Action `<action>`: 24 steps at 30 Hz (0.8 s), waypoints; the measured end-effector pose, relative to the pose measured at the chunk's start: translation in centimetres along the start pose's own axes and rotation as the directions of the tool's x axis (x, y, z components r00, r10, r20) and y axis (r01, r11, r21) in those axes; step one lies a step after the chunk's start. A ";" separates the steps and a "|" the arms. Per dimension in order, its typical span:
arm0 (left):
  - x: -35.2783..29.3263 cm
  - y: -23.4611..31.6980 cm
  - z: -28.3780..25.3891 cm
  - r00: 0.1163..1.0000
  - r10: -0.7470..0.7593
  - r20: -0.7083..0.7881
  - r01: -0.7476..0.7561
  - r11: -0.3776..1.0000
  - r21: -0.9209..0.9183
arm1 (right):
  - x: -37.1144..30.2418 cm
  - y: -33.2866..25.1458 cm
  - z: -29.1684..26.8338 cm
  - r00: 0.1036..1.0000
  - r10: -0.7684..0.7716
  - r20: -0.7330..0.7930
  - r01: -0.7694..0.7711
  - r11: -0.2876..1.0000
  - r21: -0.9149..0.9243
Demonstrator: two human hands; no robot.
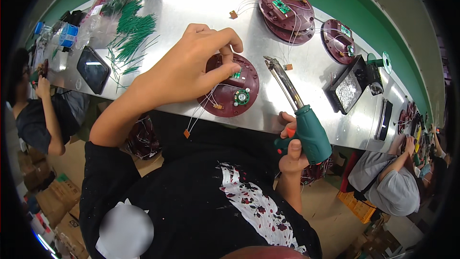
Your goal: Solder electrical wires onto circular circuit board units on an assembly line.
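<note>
My left hand (191,64) reaches over a round maroon plate (249,84) near the table's front edge. Its thumb and fingers are curled together at a small green circuit board (237,74) on the plate; what they pinch is hidden. A round green part (241,97) and thin white wires sit on the same plate. A small copper-coloured tab (187,134) dangles from the wires past the table edge. In my right hand (293,151) is a green soldering gun (311,134) with a red trigger. Its dark metal tip points up and away, to the right of the plate, apart from it.
More maroon plates with boards (287,12) lie at the back right. Beyond the gun stand a black tray (349,91) and a wire spool (386,62). At left are green cut wires (134,31), a phone (93,69) and a bottle (62,33). Other people work on both sides.
</note>
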State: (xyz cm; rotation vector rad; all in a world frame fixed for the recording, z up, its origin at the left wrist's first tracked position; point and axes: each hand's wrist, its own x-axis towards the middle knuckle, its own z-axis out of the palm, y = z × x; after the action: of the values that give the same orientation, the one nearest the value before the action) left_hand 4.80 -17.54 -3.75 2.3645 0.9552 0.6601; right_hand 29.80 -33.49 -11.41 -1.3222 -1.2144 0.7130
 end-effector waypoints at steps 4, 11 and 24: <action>-0.3 -0.7 1.6 0.996 -0.030 -0.081 0.023 0.996 -0.082 | 0.0 -0.2 0.3 0.998 0.035 -0.055 -0.031 0.997 0.069; -0.2 -0.8 3.0 0.992 -0.058 -0.115 0.045 0.993 -0.112 | 0.4 -0.3 0.2 0.994 0.031 -0.104 -0.015 0.990 0.144; -0.6 -0.8 4.0 0.971 -0.232 -0.056 0.215 0.952 -0.220 | 1.1 -1.5 0.0 1.000 -0.005 -0.027 0.006 0.999 0.045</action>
State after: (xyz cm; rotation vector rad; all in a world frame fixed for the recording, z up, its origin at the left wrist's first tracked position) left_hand 6.45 -18.54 -7.37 2.0199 1.1097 0.7331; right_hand 29.72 -32.70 -9.73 -1.2869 -1.1733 0.7129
